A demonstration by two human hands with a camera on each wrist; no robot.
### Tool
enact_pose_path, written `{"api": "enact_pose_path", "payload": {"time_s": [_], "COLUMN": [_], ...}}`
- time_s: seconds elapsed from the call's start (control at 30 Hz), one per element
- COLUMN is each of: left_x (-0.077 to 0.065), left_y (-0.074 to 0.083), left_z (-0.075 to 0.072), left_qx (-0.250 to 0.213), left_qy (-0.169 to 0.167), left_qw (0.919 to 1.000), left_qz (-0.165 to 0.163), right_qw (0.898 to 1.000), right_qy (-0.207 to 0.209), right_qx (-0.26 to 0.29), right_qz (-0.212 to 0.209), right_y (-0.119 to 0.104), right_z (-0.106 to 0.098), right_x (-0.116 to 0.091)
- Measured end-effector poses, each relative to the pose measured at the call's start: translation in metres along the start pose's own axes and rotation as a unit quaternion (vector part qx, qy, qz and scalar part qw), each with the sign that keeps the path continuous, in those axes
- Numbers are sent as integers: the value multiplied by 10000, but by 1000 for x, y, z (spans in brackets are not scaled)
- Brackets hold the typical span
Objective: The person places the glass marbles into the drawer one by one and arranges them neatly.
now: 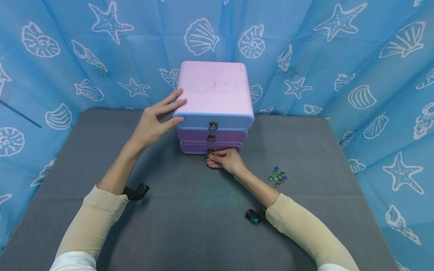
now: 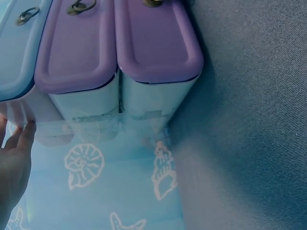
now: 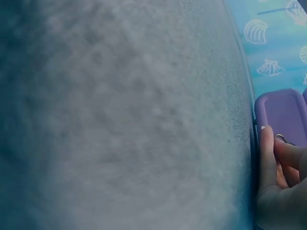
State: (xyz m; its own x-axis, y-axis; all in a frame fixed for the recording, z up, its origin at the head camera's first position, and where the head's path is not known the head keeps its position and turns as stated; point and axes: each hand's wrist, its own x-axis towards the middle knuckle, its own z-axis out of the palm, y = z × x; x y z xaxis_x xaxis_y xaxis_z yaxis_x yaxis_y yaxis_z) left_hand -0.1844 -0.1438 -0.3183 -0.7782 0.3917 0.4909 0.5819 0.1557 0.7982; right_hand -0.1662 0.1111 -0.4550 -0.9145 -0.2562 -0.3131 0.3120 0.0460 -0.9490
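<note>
A small three-drawer cabinet [image 1: 213,86] with a pink top stands at the back middle of the table. Its top drawer [image 1: 193,122] has a blue front; the middle drawer [image 1: 193,136] and bottom drawer [image 1: 192,148] are purple. Each front carries a bronze ring pull. My left hand [image 1: 152,122] rests on the cabinet's upper left side, fingers extended; the left wrist view also shows its fingertips against that side. In front of the bottom drawer, my right hand [image 1: 231,160] pinches the ring pull [image 1: 210,151] between thumb and fingers, partly hiding it.
Several glass beads [image 1: 276,178], green, blue and brownish, lie loosely clustered right of my right forearm. A grey cloth [image 1: 190,210] covers the table. Behind and beside it hangs a blue curtain [image 1: 149,52] with shell and starfish prints. Both wrists wear black camera straps [image 1: 136,192].
</note>
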Motion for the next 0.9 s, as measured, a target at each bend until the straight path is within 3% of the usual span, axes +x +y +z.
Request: {"api": "enact_pose_path", "payload": {"time_s": [0.9], "left_x": [0], "left_y": [-3], "left_z": [-1], "left_qx": [-101], "left_qy": [-70], "left_qw": [9999], "left_qz": [-63], "right_qw": [9994], "right_qy": [-250], "right_qx": [-213], "right_qz": [105], "right_y": [8], "right_z": [3], "right_x": [-39]}}
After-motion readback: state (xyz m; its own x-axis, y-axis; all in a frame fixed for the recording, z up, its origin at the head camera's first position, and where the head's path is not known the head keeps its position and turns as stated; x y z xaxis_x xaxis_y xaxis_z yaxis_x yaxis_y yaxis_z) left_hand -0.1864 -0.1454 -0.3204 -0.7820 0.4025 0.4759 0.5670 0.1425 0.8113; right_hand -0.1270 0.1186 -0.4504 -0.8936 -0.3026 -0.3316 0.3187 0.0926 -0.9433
